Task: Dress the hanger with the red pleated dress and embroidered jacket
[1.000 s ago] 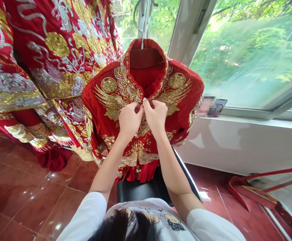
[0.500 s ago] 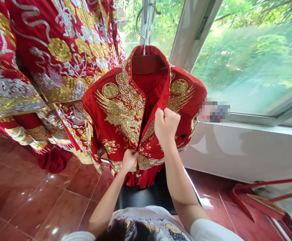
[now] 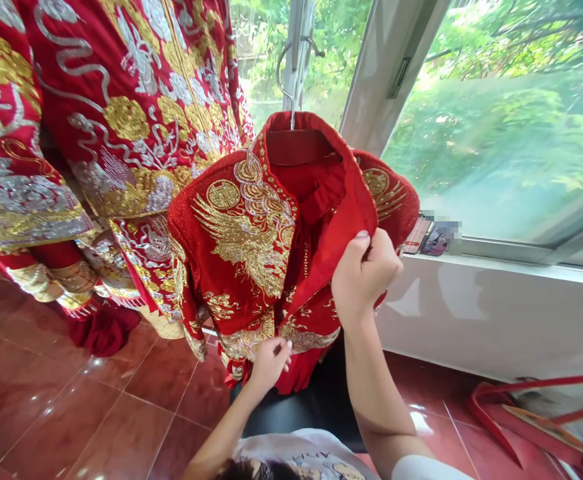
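A red jacket [image 3: 241, 240] with gold and silver embroidery hangs on a hanger [image 3: 291, 113] in front of me. Its front is parted from the collar down towards the hem, showing the red lining. My right hand [image 3: 364, 277] is closed around the right front edge and folds it outward. Low at the jacket's hem, my left hand [image 3: 270, 363] has its fingers curled with thumb and forefinger close together. What they pinch, if anything, is too small to make out. Pleated red cloth [image 3: 296, 373] shows beneath the hem.
Larger embroidered red garments [image 3: 136, 133] hang at the left. A black seat [image 3: 316, 403] stands below the jacket. On the windowsill [image 3: 491, 261] lie small items [image 3: 434, 238], partly blurred out. A red frame-like object [image 3: 516, 407] is on the tiled floor at the right.
My right hand has moved right, pulling the front edge outward so the jacket gapes wider. My left hand has slid down from the front closure to the hem.
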`<state>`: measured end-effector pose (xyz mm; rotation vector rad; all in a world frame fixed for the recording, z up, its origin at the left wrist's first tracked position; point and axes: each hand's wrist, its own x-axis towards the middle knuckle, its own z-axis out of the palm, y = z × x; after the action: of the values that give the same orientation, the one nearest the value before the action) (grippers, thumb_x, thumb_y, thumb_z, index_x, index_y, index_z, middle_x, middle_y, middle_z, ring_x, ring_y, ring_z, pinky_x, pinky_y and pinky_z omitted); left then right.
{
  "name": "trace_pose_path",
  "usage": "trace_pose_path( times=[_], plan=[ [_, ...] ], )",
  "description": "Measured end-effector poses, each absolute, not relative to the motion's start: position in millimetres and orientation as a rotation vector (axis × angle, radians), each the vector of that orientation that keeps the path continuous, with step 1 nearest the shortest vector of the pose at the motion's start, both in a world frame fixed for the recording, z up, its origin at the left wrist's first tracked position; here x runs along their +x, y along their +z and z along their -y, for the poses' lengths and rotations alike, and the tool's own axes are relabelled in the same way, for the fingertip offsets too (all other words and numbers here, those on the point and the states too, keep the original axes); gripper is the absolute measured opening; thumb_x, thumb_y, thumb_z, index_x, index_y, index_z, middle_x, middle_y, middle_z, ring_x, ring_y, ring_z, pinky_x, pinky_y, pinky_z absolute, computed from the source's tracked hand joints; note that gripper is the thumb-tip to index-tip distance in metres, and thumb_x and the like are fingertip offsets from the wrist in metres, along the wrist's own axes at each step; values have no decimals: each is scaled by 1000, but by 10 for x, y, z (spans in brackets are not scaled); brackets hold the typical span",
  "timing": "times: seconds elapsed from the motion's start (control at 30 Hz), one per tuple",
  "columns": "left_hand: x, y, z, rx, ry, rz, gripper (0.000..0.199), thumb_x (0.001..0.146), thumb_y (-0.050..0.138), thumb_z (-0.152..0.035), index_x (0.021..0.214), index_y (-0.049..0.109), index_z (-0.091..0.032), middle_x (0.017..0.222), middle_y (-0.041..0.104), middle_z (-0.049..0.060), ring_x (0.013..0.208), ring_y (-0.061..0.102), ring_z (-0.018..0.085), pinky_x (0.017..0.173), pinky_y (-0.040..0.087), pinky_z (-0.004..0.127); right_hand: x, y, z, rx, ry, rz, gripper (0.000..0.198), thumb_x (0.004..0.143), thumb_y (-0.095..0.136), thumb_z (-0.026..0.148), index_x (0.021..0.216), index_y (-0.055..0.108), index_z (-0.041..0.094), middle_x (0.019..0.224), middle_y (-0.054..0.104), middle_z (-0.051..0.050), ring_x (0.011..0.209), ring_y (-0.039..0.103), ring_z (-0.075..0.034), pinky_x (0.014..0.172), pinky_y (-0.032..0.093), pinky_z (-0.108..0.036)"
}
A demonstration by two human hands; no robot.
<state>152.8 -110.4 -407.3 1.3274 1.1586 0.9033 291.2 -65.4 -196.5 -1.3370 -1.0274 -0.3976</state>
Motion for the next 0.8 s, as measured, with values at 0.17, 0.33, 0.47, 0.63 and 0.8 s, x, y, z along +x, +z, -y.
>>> trace_pose_path(
  times=[0.17, 0.33, 0.47, 0.63, 0.8],
  plan=[
    [1442, -2644, 879, 1890, 1672, -1039, 17, 85, 55, -35, 96, 64, -26, 96, 68, 7, 93, 64, 24, 85, 51, 44, 2963, -2055, 519, -1312, -329, 933, 35, 94, 30, 36, 74, 53, 20, 63, 51, -5, 58, 49, -19, 61, 36, -32],
    [1086, -1933, 351, 1964, 2158, -1924, 78, 75, 65, -55, 138, 41, -17, 151, 30, 19, 143, 15, 38, 114, 9, 59, 3550, -1756, 499, -1289, -423, 1077, 48, 88, 38, 57, 84, 63, 16, 69, 58, -6, 63, 53, -20, 65, 42, -36],
    [765, -1754, -23, 2115, 2069, -1922, 72, 82, 57, -55, 141, 40, -17, 145, 41, 18, 136, 32, 35, 114, 19, 51, 4024, -1519, 429, -1494, -329, 1401, 57, 59, 76, 53, 106, 65, 22, 87, 67, -6, 75, 59, -24, 69, 44, -38],
    [495, -1581, -173, 2291, 1919, -1789, 44, 88, 50, -45, 125, 58, -22, 122, 63, 12, 115, 54, 30, 101, 38, 42, 4266, -1339, 249, -1617, -350, 1366, 15, 65, 76, 26, 74, 64, 23, 71, 62, -5, 67, 54, -19, 66, 40, -36],
    [123, -1419, -417, 2244, 1815, -1452, 40, 86, 48, -53, 81, 69, -19, 72, 65, 5, 71, 60, 21, 74, 49, 35, 4377, -1218, 147, -1304, 182, 1346, 17, 73, 67, 16, 87, 70, 23, 81, 68, -4, 66, 58, -15, 64, 46, -34]
  ],
)
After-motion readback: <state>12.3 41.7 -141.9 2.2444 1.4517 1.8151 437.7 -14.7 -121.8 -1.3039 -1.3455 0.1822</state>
